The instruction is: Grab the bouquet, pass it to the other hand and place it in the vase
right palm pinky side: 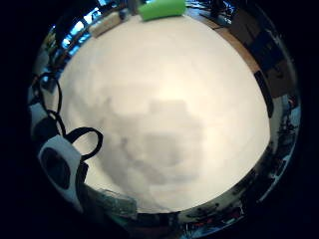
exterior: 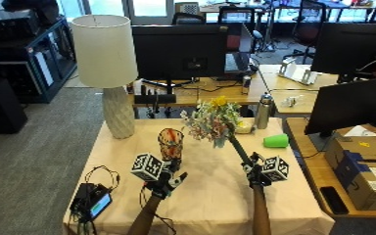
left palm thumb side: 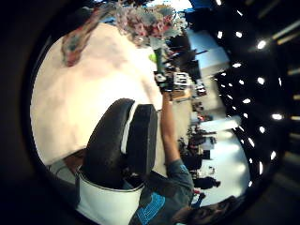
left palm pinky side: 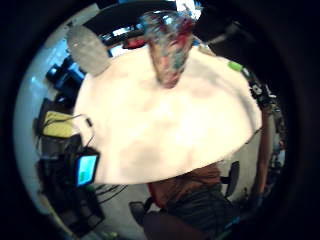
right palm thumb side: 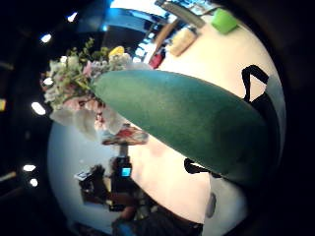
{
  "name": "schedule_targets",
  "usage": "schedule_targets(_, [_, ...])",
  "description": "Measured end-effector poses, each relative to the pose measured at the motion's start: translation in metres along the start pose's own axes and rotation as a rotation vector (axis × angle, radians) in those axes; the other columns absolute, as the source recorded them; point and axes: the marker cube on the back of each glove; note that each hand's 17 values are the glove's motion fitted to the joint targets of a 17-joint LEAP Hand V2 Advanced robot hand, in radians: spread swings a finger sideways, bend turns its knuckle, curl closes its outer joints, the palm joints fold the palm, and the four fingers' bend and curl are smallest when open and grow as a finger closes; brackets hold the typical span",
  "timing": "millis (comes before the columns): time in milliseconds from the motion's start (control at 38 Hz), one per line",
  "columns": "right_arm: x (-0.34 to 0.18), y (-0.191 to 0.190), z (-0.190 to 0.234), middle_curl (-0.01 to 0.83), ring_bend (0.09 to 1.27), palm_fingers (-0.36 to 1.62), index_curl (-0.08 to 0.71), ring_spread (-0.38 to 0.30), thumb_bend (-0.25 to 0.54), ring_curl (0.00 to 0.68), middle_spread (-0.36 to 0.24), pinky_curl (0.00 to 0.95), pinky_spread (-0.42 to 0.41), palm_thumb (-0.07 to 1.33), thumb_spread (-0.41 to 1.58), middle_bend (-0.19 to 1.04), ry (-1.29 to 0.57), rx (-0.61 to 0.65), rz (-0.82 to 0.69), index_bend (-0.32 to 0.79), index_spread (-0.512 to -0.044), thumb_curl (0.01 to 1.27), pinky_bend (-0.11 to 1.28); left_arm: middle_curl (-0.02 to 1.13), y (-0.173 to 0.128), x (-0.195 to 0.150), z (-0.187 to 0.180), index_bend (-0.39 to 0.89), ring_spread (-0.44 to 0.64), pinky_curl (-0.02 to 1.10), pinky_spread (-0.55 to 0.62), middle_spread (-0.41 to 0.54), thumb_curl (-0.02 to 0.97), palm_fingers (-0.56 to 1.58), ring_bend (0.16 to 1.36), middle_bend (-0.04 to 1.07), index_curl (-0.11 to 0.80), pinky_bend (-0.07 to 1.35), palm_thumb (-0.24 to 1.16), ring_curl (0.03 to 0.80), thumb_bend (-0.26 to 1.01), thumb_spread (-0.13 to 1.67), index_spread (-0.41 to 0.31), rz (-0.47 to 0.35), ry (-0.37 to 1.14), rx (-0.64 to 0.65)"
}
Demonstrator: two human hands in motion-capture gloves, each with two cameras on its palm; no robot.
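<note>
Outside view: the right hand (exterior: pixel 258 172) grips the lower end of the bouquet's green stem wrap, fingers curled around it. The bouquet (exterior: pixel 213 121) rises from that hand toward 11 o'clock, its flower head high above the table (exterior: pixel 207 205) and tilted toward the vase (exterior: pixel 170 143). The vase stands upright at about 9 o'clock from the right hand, near the table's middle, with the lamp (exterior: pixel 107 63) beyond it at 11 o'clock and a green cup (exterior: pixel 276 141) lying on its side at 1 o'clock from the right hand.

The left hand (exterior: pixel 163 182) hovers just in front of the vase at its 6 o'clock, fingers spread and holding nothing. The left thumb side palm view shows two of its gloved fingers (left palm thumb side: pixel 117 140) extended.

Stage, as judged: the bouquet is lifted and the pass to the other hand is not yet made.

Risks, as judged:
- The bouquet is held at its very end, so the heavy flower head may swing or droop during the handover; a release by the right hand before the left closes on the wrap would drop it.
- The left hand is close to the vase; a reach across toward 3 o'clock, or the return, could knock it over.
- The vase mouth looks narrow beside the wrap; a slanted entry could catch the rim and tip the vase.
</note>
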Motion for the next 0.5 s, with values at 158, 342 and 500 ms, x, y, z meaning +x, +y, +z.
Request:
schedule_targets(158, [-0.006, 0.002, 0.008, 0.570, 0.98, 1.38, 0.440, -0.187, -0.029, 0.579, -0.166, 0.504, -0.277, 0.93, 0.64, 0.73, 0.000, -0.009, 0.124, 0.20, -0.256, 0.64, 0.77, 0.33, -0.031, 0.034, 0.002, 0.18, 0.28, 0.34, 0.39, 0.092, 0.273, 0.49, 0.51, 0.19, 0.335, 0.31, 0.10, 0.266, -0.01, 1.11, -0.088, 0.071, 0.276, 0.000])
schedule_targets(342, [-0.016, -0.010, 0.038, 0.575, 0.99, 1.37, 0.465, -0.187, -0.029, 0.582, -0.165, 0.508, -0.278, 0.94, 0.63, 0.74, -0.068, 0.047, 0.023, 0.19, -0.256, 0.65, 0.78, 0.35, -0.068, 0.071, 0.007, 0.17, 0.19, 0.35, 0.30, 0.025, 0.296, 0.62, 0.50, 0.20, 0.349, 0.28, 0.19, 0.280, 0.00, 1.09, -0.102, 0.078, 0.441, -0.011])
schedule_targets(500, [-0.053, -0.005, 0.066, 0.576, 0.99, 1.36, 0.482, -0.184, -0.029, 0.582, -0.165, 0.510, -0.278, 0.94, 0.63, 0.75, -0.230, -0.020, -0.169, 0.19, -0.256, 0.66, 0.79, 0.37, -0.090, 0.099, 0.001, 0.15, 0.15, 0.36, 0.26, -0.023, 0.321, 0.67, 0.49, 0.20, 0.348, 0.26, 0.28, 0.289, 0.00, 1.05, -0.112, 0.054, 0.440, 0.069])
